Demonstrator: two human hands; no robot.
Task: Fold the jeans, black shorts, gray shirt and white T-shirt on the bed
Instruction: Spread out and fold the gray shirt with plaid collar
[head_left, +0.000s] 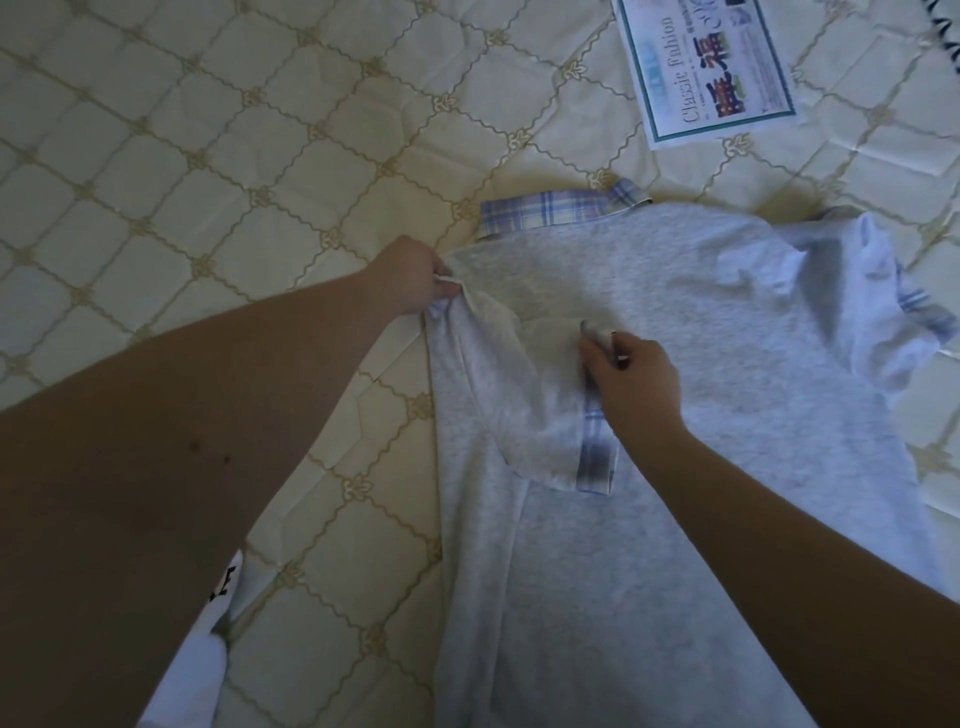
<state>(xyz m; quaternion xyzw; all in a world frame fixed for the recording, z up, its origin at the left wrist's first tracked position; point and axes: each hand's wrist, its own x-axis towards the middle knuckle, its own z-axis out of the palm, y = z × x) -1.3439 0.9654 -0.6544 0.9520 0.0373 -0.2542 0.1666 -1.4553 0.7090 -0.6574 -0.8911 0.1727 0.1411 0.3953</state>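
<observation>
Quilted in a cream diamond pattern, the bed (218, 218) carries a gray shirt (675, 395) spread back-up, its plaid collar (561, 210) pointing away from the person and its hem running toward the bottom edge of the view. So the shirt's long axis runs roughly near-to-far, a little right of centre.

Its left sleeve (530, 415) is already turned inward and lies across the back, the plaid cuff (597, 457) pointing toward the hem. The left hand (410, 280) pinches the fabric at the left shoulder fold, fingers closed on it. The right hand (636, 387) holds the upper end of the cuff between thumb and curled fingers, just right of the folded sleeve.

The right sleeve (904, 312) lies bunched and unfolded at the far right, well apart from both hands; the right hand is nearer, so that fold likely falls to it.

A printed label (727, 67) lies beyond the collar, and a white garment (208, 670) shows at the lower left.
</observation>
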